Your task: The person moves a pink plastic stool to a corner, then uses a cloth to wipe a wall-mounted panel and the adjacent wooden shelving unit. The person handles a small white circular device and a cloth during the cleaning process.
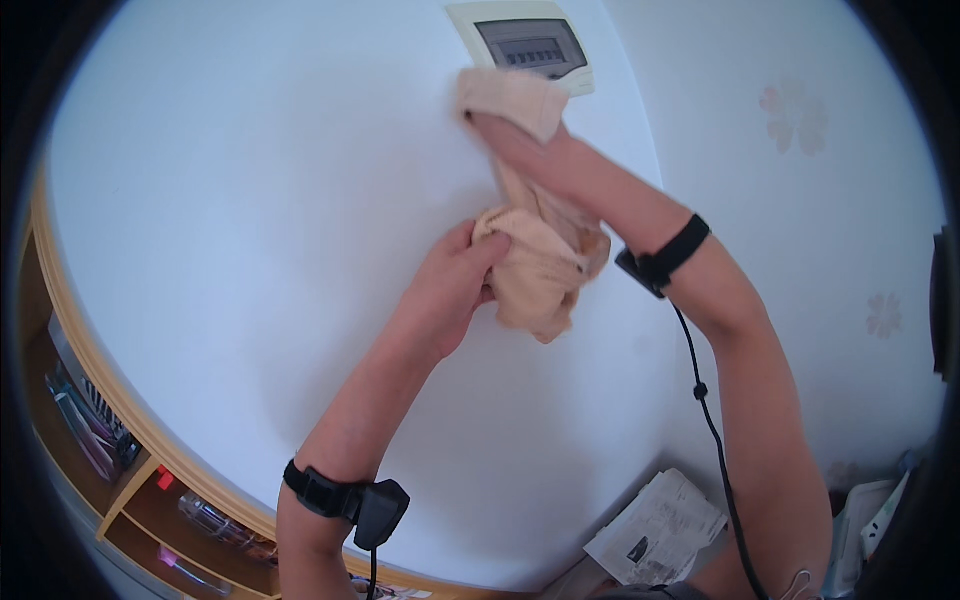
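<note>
A cream-coloured cloth [532, 277] hangs bunched in front of the white wall. My left hand [457, 277] grips its left side, the thumb pressed onto the fabric. Higher up, my right hand [517, 112] is wrapped in another part of the cloth, which covers the fingers just below the electrical breaker box [532, 49]. The fingers of the right hand are hidden, and the area is somewhat blurred. Black straps with small devices sit around both forearms.
Wooden shelving [135, 480] with various items curves along the lower left. Printed paper [656, 529] lies at the lower right, near a plastic container [859, 525]. A black cable [701, 391] hangs from the right forearm's device. Pale flower decals [795, 120] mark the right wall.
</note>
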Tool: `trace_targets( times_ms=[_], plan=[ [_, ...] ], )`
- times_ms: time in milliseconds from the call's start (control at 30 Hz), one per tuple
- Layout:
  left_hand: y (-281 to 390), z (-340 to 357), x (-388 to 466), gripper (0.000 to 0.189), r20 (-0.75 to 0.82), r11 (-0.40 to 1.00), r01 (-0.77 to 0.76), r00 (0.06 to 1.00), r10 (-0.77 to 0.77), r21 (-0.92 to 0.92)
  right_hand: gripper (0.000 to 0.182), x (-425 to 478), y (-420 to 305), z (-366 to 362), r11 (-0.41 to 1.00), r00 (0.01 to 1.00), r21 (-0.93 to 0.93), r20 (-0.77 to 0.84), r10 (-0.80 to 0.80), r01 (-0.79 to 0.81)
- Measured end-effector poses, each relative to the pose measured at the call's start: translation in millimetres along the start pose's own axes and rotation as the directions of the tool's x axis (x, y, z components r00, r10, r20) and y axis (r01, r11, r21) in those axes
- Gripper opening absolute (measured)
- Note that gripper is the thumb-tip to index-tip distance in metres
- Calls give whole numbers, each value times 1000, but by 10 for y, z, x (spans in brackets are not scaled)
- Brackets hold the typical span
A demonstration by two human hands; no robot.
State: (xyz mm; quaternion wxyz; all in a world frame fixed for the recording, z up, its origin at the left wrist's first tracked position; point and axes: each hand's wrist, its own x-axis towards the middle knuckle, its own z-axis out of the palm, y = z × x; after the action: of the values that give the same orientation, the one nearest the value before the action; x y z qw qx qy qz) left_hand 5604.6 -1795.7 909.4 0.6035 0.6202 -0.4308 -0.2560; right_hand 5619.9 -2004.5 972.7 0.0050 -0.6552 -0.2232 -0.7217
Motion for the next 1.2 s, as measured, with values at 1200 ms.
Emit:
trace_targets(
  times_ms=[1200],
  plan=[
    [617, 486, -13, 38, 137, 860, -509, 855, 500, 37, 24, 773, -304, -914, 815, 937, -464, -136, 320, -346]
  ],
)
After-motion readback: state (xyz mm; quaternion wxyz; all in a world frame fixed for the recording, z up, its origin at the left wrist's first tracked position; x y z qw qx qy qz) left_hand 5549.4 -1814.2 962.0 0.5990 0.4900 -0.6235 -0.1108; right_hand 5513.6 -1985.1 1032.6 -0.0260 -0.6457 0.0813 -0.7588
